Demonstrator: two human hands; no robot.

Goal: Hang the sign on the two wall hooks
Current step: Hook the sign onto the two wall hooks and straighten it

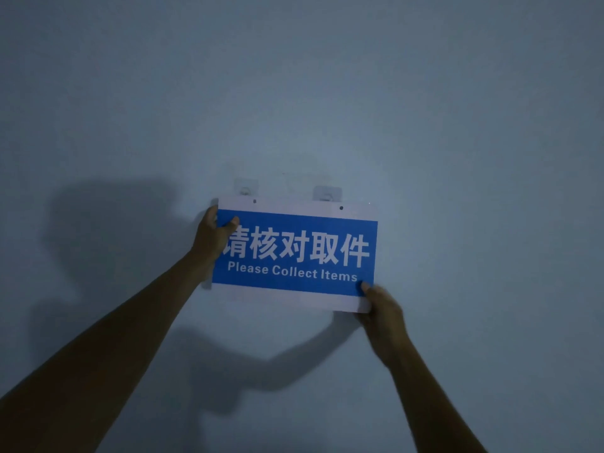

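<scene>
Dimness blurs the two clear adhesive hooks, left hook (245,188) and right hook (327,193), whose lower parts the sign's top edge covers; whether either reaches a hole is unclear. The wall (457,125) is plain, pale blue-grey, crossed by arm shadows. The sign (295,255), white-bordered with a blue panel reading "Please Collect Items" under Chinese characters, sits flat against the wall just below the hooks, slightly tilted. The left hand (212,235) pinches its upper left edge; the right hand (380,305) grips its lower right corner.
</scene>
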